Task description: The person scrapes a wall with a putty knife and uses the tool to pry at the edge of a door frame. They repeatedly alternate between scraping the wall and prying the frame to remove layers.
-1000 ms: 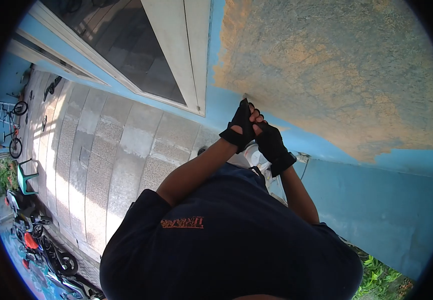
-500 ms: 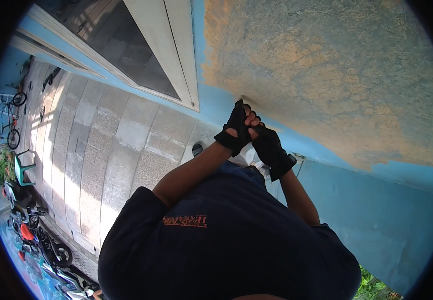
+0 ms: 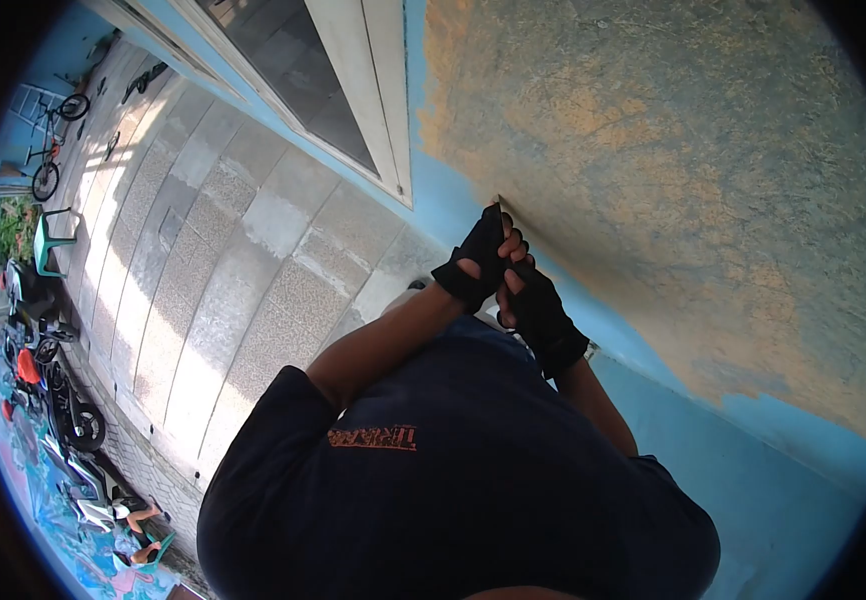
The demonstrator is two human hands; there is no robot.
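Both hands wear black fingerless gloves and are closed close together in front of my chest, against the wall. My left hand (image 3: 480, 258) is higher, its fingers wrapped round what looks like a scraper (image 3: 499, 200); only a small tip shows past the glove, at the wall face. Just below and to the right, my right hand (image 3: 541, 315) is closed with its fingers curled by the left; the handle is hidden inside the gloves. The wall (image 3: 643, 170) shows a rough grey and tan patch edged by light blue paint.
A white-framed window or door (image 3: 368, 95) stands left of the patch. Paving (image 3: 243, 240) runs along the wall. Farther left are a bicycle (image 3: 48, 150), a green chair (image 3: 51, 243), parked motorcycles (image 3: 73, 415) and a seated person (image 3: 138, 545).
My view has turned, so the paving and window sit farther right. Both hands and the tool tip have shifted slightly right along the wall. The seated person shows more fully.
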